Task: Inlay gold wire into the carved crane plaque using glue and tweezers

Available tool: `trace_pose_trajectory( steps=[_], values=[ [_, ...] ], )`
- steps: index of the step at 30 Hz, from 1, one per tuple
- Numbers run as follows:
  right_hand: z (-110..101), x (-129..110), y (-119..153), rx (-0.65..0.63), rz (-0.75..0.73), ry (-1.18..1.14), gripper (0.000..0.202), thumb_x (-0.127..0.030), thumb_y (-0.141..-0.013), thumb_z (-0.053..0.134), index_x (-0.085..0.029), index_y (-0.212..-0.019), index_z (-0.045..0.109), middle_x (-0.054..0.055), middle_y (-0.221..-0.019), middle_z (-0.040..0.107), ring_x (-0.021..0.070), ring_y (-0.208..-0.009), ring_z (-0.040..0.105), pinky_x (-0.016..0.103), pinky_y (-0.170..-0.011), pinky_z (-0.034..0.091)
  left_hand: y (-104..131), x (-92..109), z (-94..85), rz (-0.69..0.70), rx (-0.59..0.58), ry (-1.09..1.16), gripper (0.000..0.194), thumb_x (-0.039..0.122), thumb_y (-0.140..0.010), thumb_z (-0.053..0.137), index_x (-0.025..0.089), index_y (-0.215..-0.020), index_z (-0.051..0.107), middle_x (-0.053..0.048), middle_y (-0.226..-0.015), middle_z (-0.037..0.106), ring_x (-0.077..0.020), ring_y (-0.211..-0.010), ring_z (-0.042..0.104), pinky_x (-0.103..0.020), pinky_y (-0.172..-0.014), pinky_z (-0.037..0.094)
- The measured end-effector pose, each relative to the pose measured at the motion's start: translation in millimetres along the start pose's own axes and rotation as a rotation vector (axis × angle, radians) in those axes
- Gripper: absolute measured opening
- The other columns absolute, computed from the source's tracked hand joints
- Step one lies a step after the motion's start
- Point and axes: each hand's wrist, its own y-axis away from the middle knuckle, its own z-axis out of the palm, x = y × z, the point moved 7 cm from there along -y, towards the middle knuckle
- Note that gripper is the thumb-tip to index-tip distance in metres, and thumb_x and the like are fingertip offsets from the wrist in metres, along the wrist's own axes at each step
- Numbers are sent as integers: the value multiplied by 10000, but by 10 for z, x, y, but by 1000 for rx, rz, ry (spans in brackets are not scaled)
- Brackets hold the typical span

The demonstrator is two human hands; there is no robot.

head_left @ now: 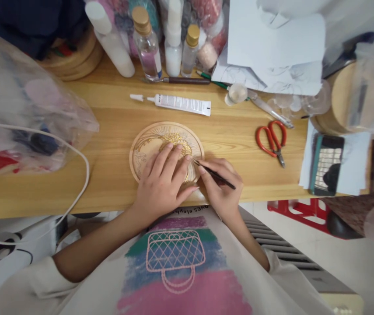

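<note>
A round wooden plaque with a raised gold and line design lies near the table's front edge. My left hand rests flat on it, fingers spread, covering its lower middle. At the plaque's right rim, my right hand grips a slim black pointed tool between thumb and fingers. The tool's tip meets the fine lines on the plaque's right side; whether it pinches anything there is too small to tell. Behind the plaque lies a white tube with a narrow nozzle, its cap at the left end.
Red-handled pliers and a phone on papers are to the right. Bottles, a dark-handled tool and white sheets line the back. A plastic bag and white cable occupy the left.
</note>
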Motion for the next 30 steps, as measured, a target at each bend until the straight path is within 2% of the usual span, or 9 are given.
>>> trace_pose_trajectory(
  steps=[9,14,23,30],
  values=[
    [-149,-33,55,102,39,40,146,-159,-865,679,-243,-965,745,19,-870,725,154,-787,667,320,-705,566,35,-33,10,-17,5,45,583,534,-931,541,120,-1342,545,-210,-1397,565,-353,-1322,494,-483,-1080,383],
    [-172,-15,75,117,38,8,151,-145,-860,684,-235,-964,745,17,-877,725,143,-790,667,304,-705,563,41,-48,16,-21,-4,67,584,518,-914,580,129,-1348,539,-210,-1397,562,-358,-1327,488,-496,-1089,380],
    [-85,-39,93,67,-12,-14,154,-138,-866,671,-221,-975,742,28,-854,708,142,-765,663,292,-683,564,41,-82,-40,-32,23,144,558,404,-919,593,119,-1384,475,-212,-1361,570,-353,-1332,482,-516,-1088,410],
    [0,-61,98,62,-46,-10,181,-130,-887,640,-224,-1015,728,38,-899,723,147,-806,678,300,-721,579,42,-69,-22,-7,23,124,574,399,-920,585,102,-1394,456,-211,-1350,580,-345,-1301,512,-497,-1078,424]
  ],
)
